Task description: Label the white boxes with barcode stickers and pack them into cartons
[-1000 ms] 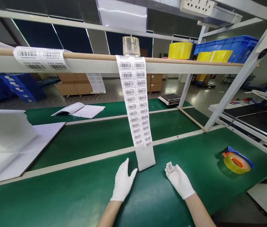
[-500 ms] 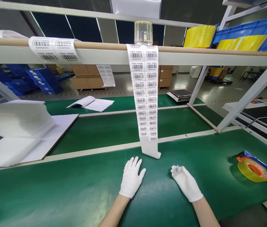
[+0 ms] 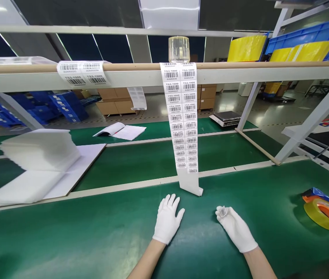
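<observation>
My left hand (image 3: 168, 220), in a white glove, lies flat on the green bench top (image 3: 100, 232) with its fingers stretched out. To its right is my right hand (image 3: 238, 230), also gloved, its fingers closed on a small white barcode label (image 3: 223, 211) that shows at the fingertips. Between and beyond the hands, a long strip of barcode labels (image 3: 183, 128) hangs from the wooden bar of the rack. Its lower end is bare backing paper (image 3: 189, 182) that curls at the bench. Neither hand touches the strip.
A tape dispenser with yellow tape (image 3: 326, 212) sits at the right. White foam sheets (image 3: 42, 151) lie on a board at the left. An open notebook (image 3: 123, 131) rests farther back. Yellow tape rolls (image 3: 247, 47) and a blue crate (image 3: 312, 37) stand on the upper shelf.
The view has shifted, so the whole scene sits slightly to the right and the rack lower. Both hands keep nearly the same pose, the right one still holding the label.
</observation>
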Demonstrator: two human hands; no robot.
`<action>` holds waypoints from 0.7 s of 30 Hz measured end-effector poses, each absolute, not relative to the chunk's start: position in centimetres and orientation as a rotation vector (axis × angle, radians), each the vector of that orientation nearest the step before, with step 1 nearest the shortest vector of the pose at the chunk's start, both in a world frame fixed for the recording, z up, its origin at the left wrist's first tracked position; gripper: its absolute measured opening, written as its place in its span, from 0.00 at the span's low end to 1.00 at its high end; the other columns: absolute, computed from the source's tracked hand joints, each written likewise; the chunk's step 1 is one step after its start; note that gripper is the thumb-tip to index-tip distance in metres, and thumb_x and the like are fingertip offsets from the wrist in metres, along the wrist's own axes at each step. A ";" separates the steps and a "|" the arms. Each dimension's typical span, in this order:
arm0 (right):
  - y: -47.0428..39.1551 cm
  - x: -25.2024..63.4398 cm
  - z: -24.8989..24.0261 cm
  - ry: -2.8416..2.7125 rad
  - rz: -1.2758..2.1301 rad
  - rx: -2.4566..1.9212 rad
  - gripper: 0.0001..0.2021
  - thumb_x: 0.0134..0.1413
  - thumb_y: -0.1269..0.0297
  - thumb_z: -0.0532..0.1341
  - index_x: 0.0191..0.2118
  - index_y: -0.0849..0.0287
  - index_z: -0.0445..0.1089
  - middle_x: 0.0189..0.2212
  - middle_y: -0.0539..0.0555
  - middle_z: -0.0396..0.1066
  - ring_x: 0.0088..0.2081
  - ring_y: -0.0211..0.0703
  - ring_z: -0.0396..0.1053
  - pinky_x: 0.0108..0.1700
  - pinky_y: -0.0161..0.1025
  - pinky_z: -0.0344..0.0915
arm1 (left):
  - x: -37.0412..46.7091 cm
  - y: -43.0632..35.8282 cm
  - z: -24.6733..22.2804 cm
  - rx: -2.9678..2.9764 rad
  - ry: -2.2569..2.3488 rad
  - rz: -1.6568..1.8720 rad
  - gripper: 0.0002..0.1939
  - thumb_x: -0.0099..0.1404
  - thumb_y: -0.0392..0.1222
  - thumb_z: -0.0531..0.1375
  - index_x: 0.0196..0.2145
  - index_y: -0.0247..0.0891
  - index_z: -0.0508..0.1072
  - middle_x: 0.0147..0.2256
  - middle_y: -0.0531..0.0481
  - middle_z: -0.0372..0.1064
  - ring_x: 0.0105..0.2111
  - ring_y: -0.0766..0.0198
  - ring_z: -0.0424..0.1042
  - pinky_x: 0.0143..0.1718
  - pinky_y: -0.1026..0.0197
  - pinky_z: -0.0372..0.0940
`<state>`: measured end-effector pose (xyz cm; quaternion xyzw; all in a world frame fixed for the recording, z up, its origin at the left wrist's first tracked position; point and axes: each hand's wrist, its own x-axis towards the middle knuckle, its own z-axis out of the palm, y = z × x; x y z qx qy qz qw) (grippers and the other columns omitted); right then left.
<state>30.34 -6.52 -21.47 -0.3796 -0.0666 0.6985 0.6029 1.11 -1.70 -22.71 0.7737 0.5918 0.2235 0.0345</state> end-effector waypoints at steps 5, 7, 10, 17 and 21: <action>-6.4 30.6 -22.2 -0.145 1.610 -0.882 0.17 0.46 0.57 0.79 0.38 0.61 0.80 0.42 0.57 0.80 0.46 0.50 0.78 0.49 0.45 0.78 | 1.2 -1.8 -22.7 2.338 1.803 0.703 0.24 0.72 0.49 0.59 0.61 0.37 0.75 0.65 0.38 0.68 0.68 0.39 0.63 0.70 0.33 0.56; -6.4 30.6 -22.5 -0.145 1.603 -0.890 0.17 0.46 0.57 0.79 0.38 0.61 0.79 0.42 0.57 0.80 0.45 0.50 0.78 0.49 0.45 0.78 | 1.2 -1.9 -22.7 2.313 1.789 0.712 0.23 0.72 0.47 0.59 0.61 0.37 0.75 0.65 0.38 0.68 0.68 0.40 0.64 0.71 0.34 0.55; -6.6 30.6 -22.4 -0.175 1.594 -0.918 0.17 0.49 0.57 0.77 0.41 0.61 0.80 0.44 0.58 0.80 0.47 0.51 0.78 0.51 0.46 0.78 | 1.0 -2.0 -22.6 2.262 1.755 0.717 0.23 0.72 0.45 0.59 0.61 0.37 0.75 0.65 0.38 0.68 0.67 0.42 0.64 0.71 0.35 0.55; -8.7 29.7 -21.8 -0.191 1.606 -1.040 0.20 0.43 0.54 0.79 0.40 0.61 0.82 0.48 0.61 0.81 0.56 0.57 0.76 0.55 0.45 0.79 | -2.4 -3.2 -19.5 2.072 1.566 0.663 0.18 0.70 0.47 0.60 0.55 0.47 0.80 0.58 0.49 0.76 0.62 0.52 0.73 0.68 0.45 0.64; -10.3 29.7 -23.4 -0.168 1.675 -1.089 0.26 0.35 0.49 0.82 0.39 0.60 0.83 0.50 0.61 0.81 0.58 0.58 0.74 0.55 0.43 0.80 | -5.7 -4.8 -16.2 1.904 1.581 0.731 0.19 0.73 0.52 0.56 0.55 0.49 0.81 0.55 0.51 0.78 0.56 0.54 0.78 0.61 0.49 0.72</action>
